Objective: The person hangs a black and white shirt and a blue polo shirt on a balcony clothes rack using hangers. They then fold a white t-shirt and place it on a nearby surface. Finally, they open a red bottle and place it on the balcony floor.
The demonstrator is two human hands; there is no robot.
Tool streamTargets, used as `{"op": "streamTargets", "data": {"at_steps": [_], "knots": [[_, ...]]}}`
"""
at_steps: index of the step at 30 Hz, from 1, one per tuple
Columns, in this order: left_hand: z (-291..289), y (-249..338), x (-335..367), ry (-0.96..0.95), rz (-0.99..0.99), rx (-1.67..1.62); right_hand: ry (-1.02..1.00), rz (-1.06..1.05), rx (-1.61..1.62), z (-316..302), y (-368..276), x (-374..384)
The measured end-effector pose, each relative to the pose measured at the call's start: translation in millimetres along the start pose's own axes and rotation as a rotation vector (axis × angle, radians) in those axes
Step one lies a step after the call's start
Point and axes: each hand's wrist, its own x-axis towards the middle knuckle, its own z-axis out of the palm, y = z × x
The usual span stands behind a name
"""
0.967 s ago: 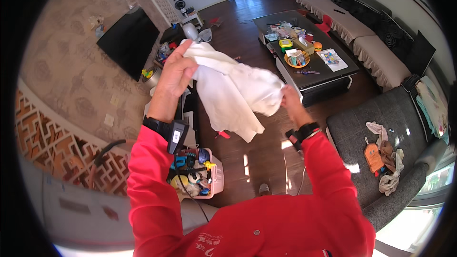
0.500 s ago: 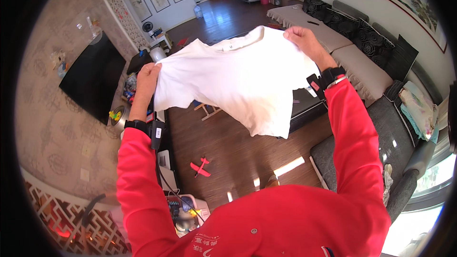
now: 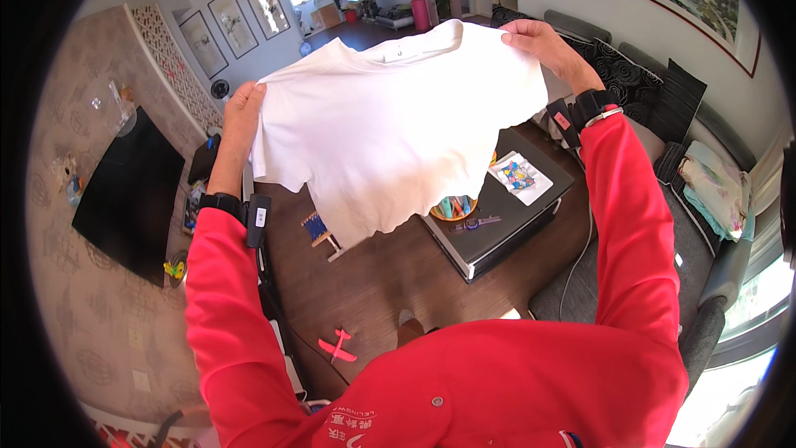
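Note:
A white short-sleeved T-shirt hangs spread out in front of me, held up at chest height with its neckline at the top. My left hand pinches its left shoulder and sleeve. My right hand grips the right shoulder. Both arms are in red sleeves with black wrist bands. The shirt's lower hem hangs loose above the dark wooden floor.
A dark low table with a picture book and a bowl of coloured items stands behind the shirt. A grey sofa with cushions and folded cloths runs along the right. A black television is at left. A pink toy plane lies on the floor.
The shirt was bunched between my hands a second ago. I have raised and spread it flat, hands moving apart, and the view has tilted up toward the room.

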Motion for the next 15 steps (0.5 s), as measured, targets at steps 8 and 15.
{"op": "streamTargets", "data": {"at_steps": [8,15], "knots": [[58,-1,52,-0.107,0.047,-0.058,0.243,0.077,-0.029,-49,29,7],[82,-3,80,-0.172,0.11,-0.068,0.314,0.033,0.052,-72,40,0]]}}
